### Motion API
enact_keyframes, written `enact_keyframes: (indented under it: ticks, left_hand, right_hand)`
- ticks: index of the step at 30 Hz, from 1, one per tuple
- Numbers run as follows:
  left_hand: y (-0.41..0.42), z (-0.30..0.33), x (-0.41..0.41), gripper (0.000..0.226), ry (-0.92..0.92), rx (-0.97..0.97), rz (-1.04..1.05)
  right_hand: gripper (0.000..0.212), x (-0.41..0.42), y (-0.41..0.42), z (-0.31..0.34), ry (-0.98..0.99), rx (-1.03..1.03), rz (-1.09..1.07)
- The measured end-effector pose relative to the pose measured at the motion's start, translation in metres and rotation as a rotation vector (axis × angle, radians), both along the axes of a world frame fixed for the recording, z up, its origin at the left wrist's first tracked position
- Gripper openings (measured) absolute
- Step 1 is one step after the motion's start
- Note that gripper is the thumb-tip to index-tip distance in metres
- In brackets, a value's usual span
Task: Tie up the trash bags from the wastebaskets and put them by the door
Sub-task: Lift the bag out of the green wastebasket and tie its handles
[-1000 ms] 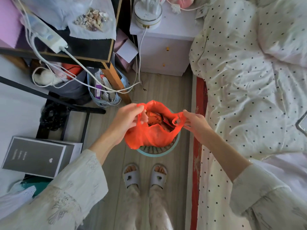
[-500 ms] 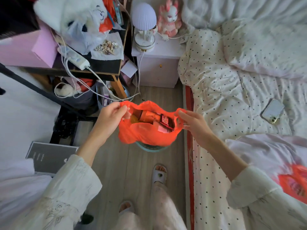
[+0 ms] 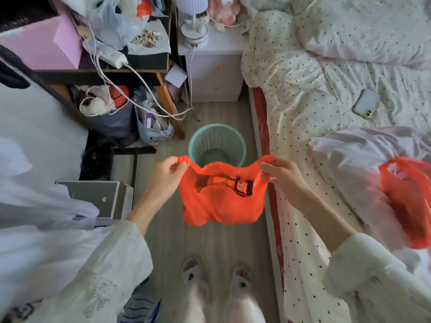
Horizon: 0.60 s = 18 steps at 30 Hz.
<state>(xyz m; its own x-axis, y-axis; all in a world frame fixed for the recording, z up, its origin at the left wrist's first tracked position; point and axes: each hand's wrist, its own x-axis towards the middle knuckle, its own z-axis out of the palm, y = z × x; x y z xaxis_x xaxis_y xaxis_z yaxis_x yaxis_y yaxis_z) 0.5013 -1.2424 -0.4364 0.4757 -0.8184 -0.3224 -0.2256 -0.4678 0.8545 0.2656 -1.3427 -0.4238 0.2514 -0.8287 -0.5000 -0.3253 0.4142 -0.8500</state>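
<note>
Left hand (image 3: pixel 163 178) and right hand (image 3: pixel 283 174), fingers curled, each pinching one handle of the orange trash bag (image 3: pixel 221 203), held open in the air over the floor, clear of the teal wastebasket (image 3: pixel 218 142) just beyond; bed (image 3: pixel 314 94) at right

Your left hand (image 3: pixel 164 177) and right hand (image 3: pixel 283 174) pinch the handles of the filled orange plastic trash bag (image 3: pixel 221 206), held clear above the teal lattice wastebasket (image 3: pixel 218 142).

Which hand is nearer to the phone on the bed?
The right hand. It holds the orange bag beside the bed, with the phone up and to its right. The left hand is farther away, across the bag.
</note>
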Motion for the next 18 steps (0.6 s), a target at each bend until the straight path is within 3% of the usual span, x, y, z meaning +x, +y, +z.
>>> enact_keyframes:
  ticks: [6,12,16,18]
  left_hand:
    - [0.047,-0.076,-0.037,0.019,-0.012,0.119,0.020]
    - [0.088,-0.168,-0.071,0.026,-0.005,0.212,0.007]
    - [0.109,-0.232,-0.079,0.047,-0.061,0.254,-0.039]
    - [0.113,-0.264,-0.077,0.035,-0.137,0.231,-0.032]
  right_hand:
    - [0.016,-0.030,0.043,-0.086,0.117,0.072,0.062]
    - [0.012,-0.047,0.088,-0.185,0.201,-0.014,0.243]
    - [0.017,-0.049,0.111,-0.259,0.285,-0.070,0.242]
    - [0.017,-0.048,0.115,-0.294,0.308,-0.109,0.194]
